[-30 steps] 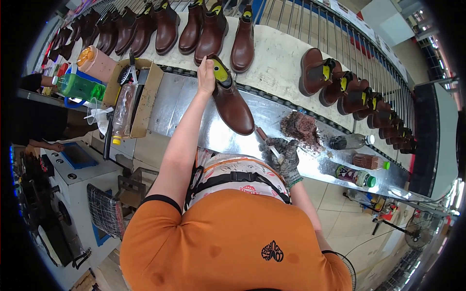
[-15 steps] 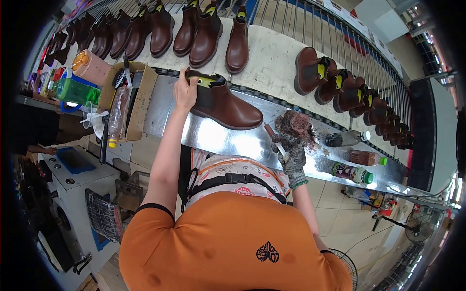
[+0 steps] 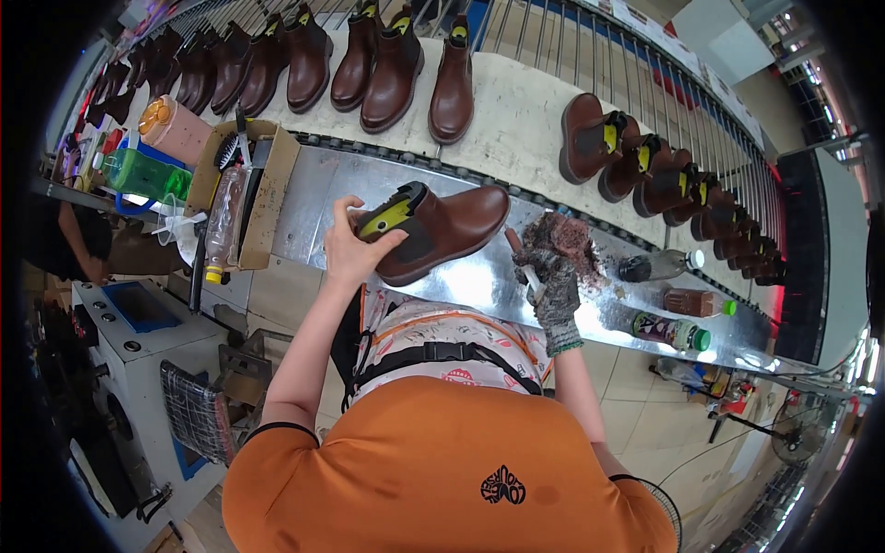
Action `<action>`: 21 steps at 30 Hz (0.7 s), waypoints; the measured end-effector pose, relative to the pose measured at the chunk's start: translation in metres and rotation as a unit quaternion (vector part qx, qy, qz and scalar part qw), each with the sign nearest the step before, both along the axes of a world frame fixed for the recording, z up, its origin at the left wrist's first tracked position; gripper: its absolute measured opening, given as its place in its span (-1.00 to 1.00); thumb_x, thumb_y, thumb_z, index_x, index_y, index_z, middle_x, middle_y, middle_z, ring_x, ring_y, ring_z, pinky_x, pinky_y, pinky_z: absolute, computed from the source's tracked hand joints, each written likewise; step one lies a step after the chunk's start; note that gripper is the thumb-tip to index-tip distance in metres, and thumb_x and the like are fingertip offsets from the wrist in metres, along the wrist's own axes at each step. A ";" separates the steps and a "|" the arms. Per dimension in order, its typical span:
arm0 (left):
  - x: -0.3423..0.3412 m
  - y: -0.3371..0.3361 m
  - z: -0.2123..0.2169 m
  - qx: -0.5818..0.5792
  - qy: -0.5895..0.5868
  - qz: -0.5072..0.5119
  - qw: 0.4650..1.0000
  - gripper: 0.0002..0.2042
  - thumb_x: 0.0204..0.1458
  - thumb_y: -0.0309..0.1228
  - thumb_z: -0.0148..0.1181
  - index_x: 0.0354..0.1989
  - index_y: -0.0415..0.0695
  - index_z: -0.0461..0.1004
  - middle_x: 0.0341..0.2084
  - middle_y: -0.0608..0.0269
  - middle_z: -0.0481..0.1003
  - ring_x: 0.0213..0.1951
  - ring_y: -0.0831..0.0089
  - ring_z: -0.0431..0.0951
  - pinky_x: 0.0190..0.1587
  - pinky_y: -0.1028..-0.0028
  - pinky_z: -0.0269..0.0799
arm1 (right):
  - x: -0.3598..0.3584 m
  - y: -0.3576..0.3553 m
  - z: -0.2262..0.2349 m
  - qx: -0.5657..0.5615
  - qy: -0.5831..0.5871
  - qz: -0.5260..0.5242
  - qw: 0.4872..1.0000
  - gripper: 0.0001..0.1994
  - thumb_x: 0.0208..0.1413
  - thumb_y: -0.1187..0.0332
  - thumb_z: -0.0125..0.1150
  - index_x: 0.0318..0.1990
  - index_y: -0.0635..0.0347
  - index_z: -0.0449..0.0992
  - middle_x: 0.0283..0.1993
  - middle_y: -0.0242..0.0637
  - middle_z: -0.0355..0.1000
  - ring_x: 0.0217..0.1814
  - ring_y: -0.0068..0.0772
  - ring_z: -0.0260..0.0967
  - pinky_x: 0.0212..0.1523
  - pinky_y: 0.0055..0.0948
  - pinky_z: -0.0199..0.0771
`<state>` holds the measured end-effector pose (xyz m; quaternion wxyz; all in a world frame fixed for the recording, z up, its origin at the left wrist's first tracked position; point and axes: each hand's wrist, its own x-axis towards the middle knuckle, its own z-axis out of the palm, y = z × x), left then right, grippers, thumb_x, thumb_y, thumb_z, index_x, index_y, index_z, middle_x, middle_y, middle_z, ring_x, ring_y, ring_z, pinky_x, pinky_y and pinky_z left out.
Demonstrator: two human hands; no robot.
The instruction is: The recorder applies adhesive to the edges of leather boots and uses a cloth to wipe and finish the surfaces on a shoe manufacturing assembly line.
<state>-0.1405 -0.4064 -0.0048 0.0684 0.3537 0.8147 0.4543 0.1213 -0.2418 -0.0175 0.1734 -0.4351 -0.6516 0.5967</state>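
A brown leather ankle boot with dark elastic sides and a yellow lining is tilted over the metal bench, its toe pointing right and away from me. My bare left hand is closed on the top of its shaft, thumb over the yellow lining. My right hand, in a grey knit glove with a blackened front, is closed around a slim tool with a pale part and a brown end; its exact kind is unclear. Against the glove's fingers lies a clump of stained, reddish-brown cloth with dark crumbs around it.
Brown boots line the pale conveyor beyond the metal bench. Three bottles lie at the bench's right. A cardboard box holding a brush and a bottle stands left, near a green bottle. Another person's arm shows far left.
My left hand has drawn the boot nearer and turned it, so its toe now points farther away and its opening faces me. The gloved right hand has barely moved.
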 end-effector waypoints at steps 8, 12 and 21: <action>0.051 -0.006 -0.003 0.059 -0.455 -0.058 0.886 -0.33 -0.20 -0.45 0.35 0.10 -0.24 0.10 -0.25 0.06 0.49 -0.31 0.48 0.51 -0.27 0.51 0.44 | -0.002 -0.005 0.026 0.174 0.002 0.117 0.978 -0.81 -0.01 0.48 0.03 -0.26 0.16 0.56 -0.32 -0.20 0.50 -0.31 -0.22 0.46 -0.24 -0.36 0.42; 0.058 0.003 -0.014 -0.006 -0.549 -0.088 0.831 -0.42 -0.20 -0.55 0.32 0.03 -0.34 0.18 -0.25 0.14 0.46 -0.22 0.43 0.49 -0.13 0.46 0.45 | 0.007 -0.015 0.041 0.219 0.013 0.161 0.962 -0.79 0.11 0.42 -0.06 -0.25 0.15 0.55 -0.29 -0.25 0.51 -0.26 -0.21 0.46 -0.19 -0.36 0.41; 0.074 0.015 0.001 0.005 -0.647 -0.073 0.759 -0.46 -0.09 -0.53 0.24 0.07 -0.19 0.14 -0.11 0.09 0.38 -0.15 0.26 0.51 -0.26 0.21 0.60 | 0.045 -0.042 0.072 0.169 -0.058 0.179 0.967 -0.75 0.07 0.35 -0.07 -0.28 0.29 0.52 -0.25 -0.18 0.52 -0.22 -0.30 0.50 -0.14 -0.44 0.43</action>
